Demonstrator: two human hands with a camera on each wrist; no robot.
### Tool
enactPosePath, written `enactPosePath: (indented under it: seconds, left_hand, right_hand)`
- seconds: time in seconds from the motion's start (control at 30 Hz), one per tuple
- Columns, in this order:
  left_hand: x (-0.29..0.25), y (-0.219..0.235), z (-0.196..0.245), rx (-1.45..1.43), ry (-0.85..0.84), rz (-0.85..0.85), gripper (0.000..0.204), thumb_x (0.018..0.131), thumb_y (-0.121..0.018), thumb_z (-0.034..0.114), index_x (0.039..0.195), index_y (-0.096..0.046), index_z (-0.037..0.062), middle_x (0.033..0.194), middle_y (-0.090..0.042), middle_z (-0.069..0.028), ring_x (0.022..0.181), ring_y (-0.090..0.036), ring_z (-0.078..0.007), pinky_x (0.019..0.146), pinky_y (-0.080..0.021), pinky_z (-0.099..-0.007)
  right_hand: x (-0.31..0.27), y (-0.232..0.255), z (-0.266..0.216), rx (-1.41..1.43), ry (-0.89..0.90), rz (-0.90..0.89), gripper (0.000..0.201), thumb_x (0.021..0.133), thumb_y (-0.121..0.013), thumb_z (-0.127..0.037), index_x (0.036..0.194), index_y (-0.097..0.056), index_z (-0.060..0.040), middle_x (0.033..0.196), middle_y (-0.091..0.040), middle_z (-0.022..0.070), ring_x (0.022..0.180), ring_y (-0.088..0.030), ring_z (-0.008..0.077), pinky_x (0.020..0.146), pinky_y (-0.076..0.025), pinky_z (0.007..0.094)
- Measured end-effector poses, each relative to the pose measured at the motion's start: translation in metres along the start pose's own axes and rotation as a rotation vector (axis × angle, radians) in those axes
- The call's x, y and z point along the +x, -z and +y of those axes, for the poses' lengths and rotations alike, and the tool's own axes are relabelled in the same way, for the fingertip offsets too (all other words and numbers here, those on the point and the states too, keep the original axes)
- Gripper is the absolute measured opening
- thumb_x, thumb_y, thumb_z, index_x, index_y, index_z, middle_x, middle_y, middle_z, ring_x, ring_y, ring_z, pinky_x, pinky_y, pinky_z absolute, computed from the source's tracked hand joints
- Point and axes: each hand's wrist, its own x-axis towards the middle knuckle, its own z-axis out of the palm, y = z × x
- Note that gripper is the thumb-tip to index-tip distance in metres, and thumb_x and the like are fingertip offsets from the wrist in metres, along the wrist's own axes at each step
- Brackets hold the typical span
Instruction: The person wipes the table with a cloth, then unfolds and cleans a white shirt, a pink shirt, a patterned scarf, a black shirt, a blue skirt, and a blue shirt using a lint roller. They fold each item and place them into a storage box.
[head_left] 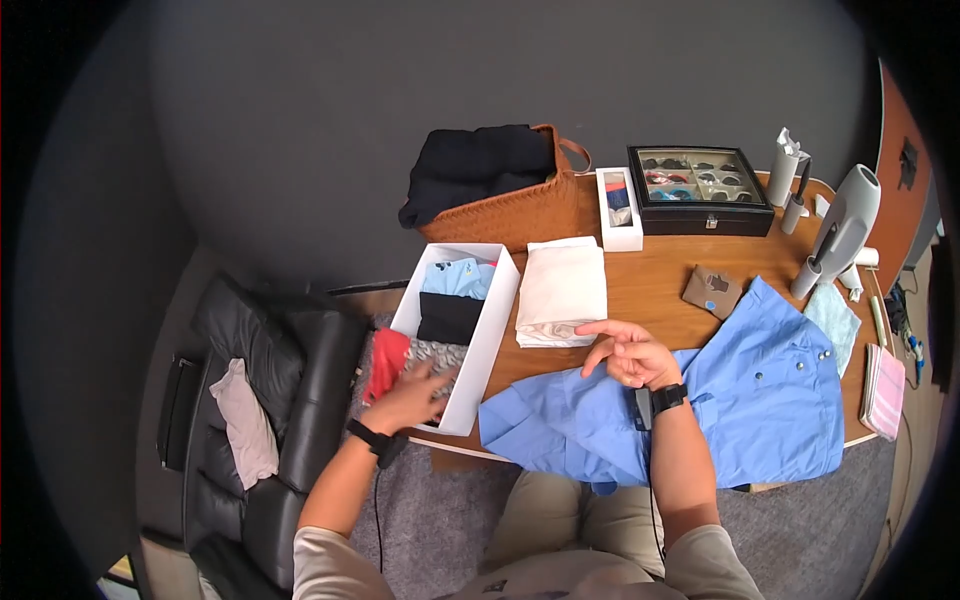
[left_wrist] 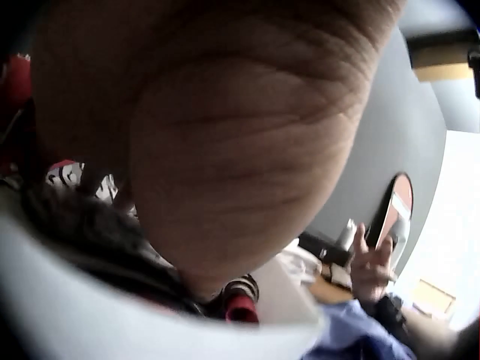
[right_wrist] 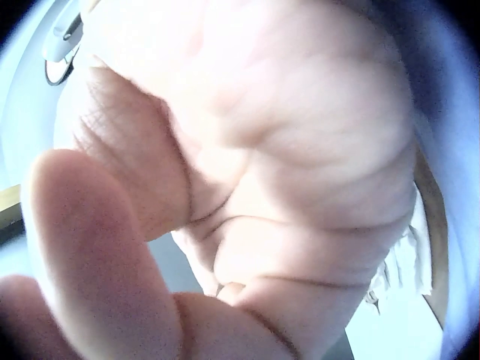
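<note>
My left hand [head_left: 408,398] rests with spread fingers on a grey patterned cloth [head_left: 440,355] at the near end of a long white box [head_left: 487,335]. Beside it a red cloth [head_left: 388,360] hangs over the box's left wall. Farther along the box lie a folded black cloth [head_left: 447,318] and a light blue one [head_left: 455,277]. Above the blue garment [head_left: 570,425] with snap buttons, my right hand [head_left: 635,357] hovers with nothing in it, index finger extended. In the left wrist view, the palm hides most of the box's contents.
A woven basket [head_left: 510,215] with black cloth stands behind the box. White folded fabric [head_left: 563,290], a narrow white box [head_left: 620,225], a sunglasses case [head_left: 700,190] and a brown pouch [head_left: 712,290] lie on the table. A grey upright appliance [head_left: 848,225] stands right. A black sofa [head_left: 320,400] is left.
</note>
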Motion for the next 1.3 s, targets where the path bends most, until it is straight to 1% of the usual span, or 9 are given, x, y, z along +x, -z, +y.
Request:
enactPosePath:
  seconds: [0.17, 0.23, 0.4, 0.67, 0.83, 0.93, 1.03, 1.2, 1.3]
  left_hand:
    - [0.012, -0.028, -0.009, -0.049, 0.055, -0.154, 0.086, 0.1, -0.071, 0.044, 0.174, -0.029, 0.0297, 0.173, -0.017, -0.0403, 0.162, -0.019, -0.055, 0.13, -0.026, -0.0602]
    - [0.006, 0.004, 0.002, -0.117, 0.051, -0.167, 0.083, 0.096, -0.077, 0.032, 0.169, -0.039, 0.0221, 0.173, -0.024, -0.0362, 0.158, -0.031, -0.0542, 0.128, -0.034, -0.0503]
    - [0.002, 0.036, -0.009, -0.11, 0.031, 0.139, 0.069, 0.095, -0.08, 0.025, 0.158, -0.054, 0.0116, 0.164, -0.045, -0.0236, 0.146, -0.048, -0.0476, 0.121, -0.043, -0.0517]
    - [0.019, -0.003, -0.049, -0.195, 0.163, -0.026, 0.107, 0.085, -0.093, 0.037, 0.173, -0.033, 0.0277, 0.174, -0.017, -0.0369, 0.161, -0.025, -0.0526, 0.13, -0.03, -0.0493]
    - [0.022, 0.01, -0.051, -0.273, 0.127, -0.091, 0.108, 0.085, -0.092, 0.037, 0.174, -0.03, 0.0284, 0.172, -0.02, -0.0392, 0.16, -0.026, -0.0552, 0.131, -0.029, -0.0478]
    - [0.033, 0.028, -0.033, -0.114, 0.118, -0.072, 0.092, 0.088, -0.089, 0.032, 0.168, -0.044, 0.0172, 0.165, -0.04, -0.0362, 0.152, -0.042, -0.0525, 0.127, -0.037, -0.0465]
    - [0.043, 0.068, 0.039, -0.111, 0.005, 0.316, 0.041, 0.097, -0.077, 0.016, 0.131, -0.071, -0.0061, 0.13, -0.07, -0.0245, 0.116, -0.07, -0.0424, 0.102, -0.056, -0.0451]
    - [0.08, 0.085, 0.142, -0.429, -0.208, 0.38, 0.033, 0.098, -0.078, 0.015, 0.126, -0.073, -0.0016, 0.117, -0.072, -0.0172, 0.099, -0.072, -0.0266, 0.09, -0.06, -0.0352]
    - [0.114, 0.063, 0.171, -0.303, -0.26, 0.406, 0.041, 0.097, -0.078, 0.014, 0.133, -0.07, -0.0024, 0.137, -0.067, -0.0231, 0.123, -0.066, -0.0364, 0.107, -0.054, -0.0411]
  right_hand:
    - [0.001, 0.0, 0.001, -0.001, -0.005, -0.003, 0.067, 0.109, -0.065, -0.023, 0.16, -0.038, 0.0108, 0.113, -0.071, 0.0418, 0.041, -0.05, 0.0091, 0.037, -0.038, 0.0211]
    - [0.001, 0.002, 0.0, 0.027, -0.019, -0.016, 0.064, 0.108, -0.061, -0.014, 0.162, -0.036, 0.0092, 0.12, -0.069, 0.0429, 0.046, -0.055, 0.0087, 0.038, -0.04, 0.0201]
    - [-0.001, 0.002, 0.001, 0.044, -0.006, -0.025, 0.065, 0.108, -0.063, -0.014, 0.162, -0.036, 0.0091, 0.12, -0.07, 0.0417, 0.046, -0.054, 0.0082, 0.038, -0.04, 0.0197]
    - [0.0, -0.001, -0.001, 0.007, -0.016, -0.007, 0.066, 0.109, -0.064, -0.018, 0.162, -0.036, 0.0094, 0.115, -0.07, 0.0421, 0.045, -0.053, 0.0101, 0.038, -0.039, 0.0216]
    - [0.002, 0.0, -0.001, 0.001, -0.015, -0.039, 0.064, 0.109, -0.063, -0.018, 0.161, -0.038, 0.0091, 0.115, -0.071, 0.0414, 0.045, -0.053, 0.0097, 0.038, -0.039, 0.0214]
    - [0.001, -0.002, -0.002, 0.024, -0.011, -0.038, 0.062, 0.109, -0.061, -0.015, 0.162, -0.039, 0.0087, 0.115, -0.071, 0.0407, 0.045, -0.053, 0.0099, 0.038, -0.039, 0.0209]
    - [0.003, -0.002, -0.002, 0.038, 0.015, 0.078, 0.052, 0.109, -0.059, -0.011, 0.156, -0.047, 0.0092, 0.111, -0.074, 0.0347, 0.044, -0.052, 0.0102, 0.039, -0.038, 0.0208]
    - [0.01, 0.032, 0.006, 0.066, 0.267, 0.294, 0.033, 0.109, -0.056, -0.007, 0.139, -0.063, 0.0071, 0.1, -0.076, 0.0188, 0.053, -0.058, 0.0108, 0.046, -0.042, 0.0217]
    - [0.013, 0.042, 0.009, -0.01, 0.341, 0.713, 0.026, 0.104, -0.056, 0.0, 0.128, -0.066, 0.002, 0.104, -0.075, 0.0104, 0.079, -0.067, 0.013, 0.068, -0.054, 0.024]
